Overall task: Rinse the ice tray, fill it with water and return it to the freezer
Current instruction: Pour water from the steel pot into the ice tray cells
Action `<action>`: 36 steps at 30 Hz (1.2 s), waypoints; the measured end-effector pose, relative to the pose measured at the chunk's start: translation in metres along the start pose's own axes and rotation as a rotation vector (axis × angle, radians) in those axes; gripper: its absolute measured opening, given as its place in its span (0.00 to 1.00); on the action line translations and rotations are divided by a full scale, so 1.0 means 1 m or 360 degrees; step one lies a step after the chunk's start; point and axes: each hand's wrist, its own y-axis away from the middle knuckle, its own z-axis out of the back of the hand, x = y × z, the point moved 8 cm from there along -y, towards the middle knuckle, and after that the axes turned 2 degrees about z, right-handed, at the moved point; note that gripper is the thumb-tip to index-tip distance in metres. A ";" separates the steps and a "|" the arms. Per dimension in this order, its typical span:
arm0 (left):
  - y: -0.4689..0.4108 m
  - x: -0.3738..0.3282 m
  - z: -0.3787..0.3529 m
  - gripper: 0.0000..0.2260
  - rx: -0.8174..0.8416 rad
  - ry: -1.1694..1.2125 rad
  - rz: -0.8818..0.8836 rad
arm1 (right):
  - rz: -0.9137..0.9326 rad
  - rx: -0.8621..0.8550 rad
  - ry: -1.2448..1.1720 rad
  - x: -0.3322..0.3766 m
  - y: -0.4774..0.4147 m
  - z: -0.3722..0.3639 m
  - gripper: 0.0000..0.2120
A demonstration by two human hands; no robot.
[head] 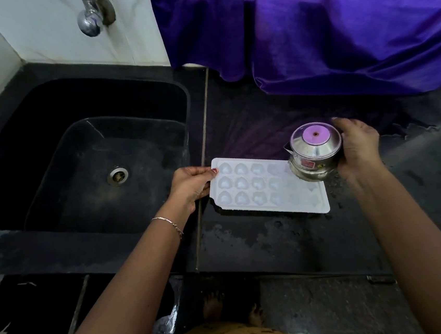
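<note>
A white ice tray [246, 188] with heart-shaped cells lies flat on the black counter, just right of the sink. My left hand [190, 187] pinches its left short edge between thumb and fingers. My right hand [357, 145] grips a small steel pot [314, 154], tipped over so its base faces up and its mouth points down over the tray's far right corner. The cells under the pot are hidden. Whether water is pouring I cannot tell.
A deep black sink [99, 163] with a steel drain [117, 175] lies to the left, a chrome tap [91, 18] on the tiled wall above it. Purple cloth [335, 27] hangs over the counter's back. Water drops dot the counter [275, 237] around the tray.
</note>
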 end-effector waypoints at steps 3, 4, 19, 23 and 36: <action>0.001 0.000 0.000 0.02 -0.0007 0.0003 0.0000 | 0.0019 0.0011 0.0040 0.002 0.002 -0.006 0.10; 0.001 0.000 0.000 0.02 -0.0011 0.0002 -0.0006 | 0.0024 0.0013 0.0054 0.002 0.003 -0.008 0.11; 0.000 0.001 0.000 0.02 -0.0009 0.0021 -0.0026 | 0.0089 0.0077 0.0262 0.000 0.000 -0.022 0.13; 0.000 0.002 0.000 0.02 -0.0013 0.0021 -0.0023 | 0.0128 0.0103 0.0335 -0.001 -0.001 -0.024 0.13; -0.003 0.004 0.001 0.05 -0.0010 0.0027 -0.0024 | 0.0164 0.0096 0.0384 0.000 -0.001 -0.026 0.14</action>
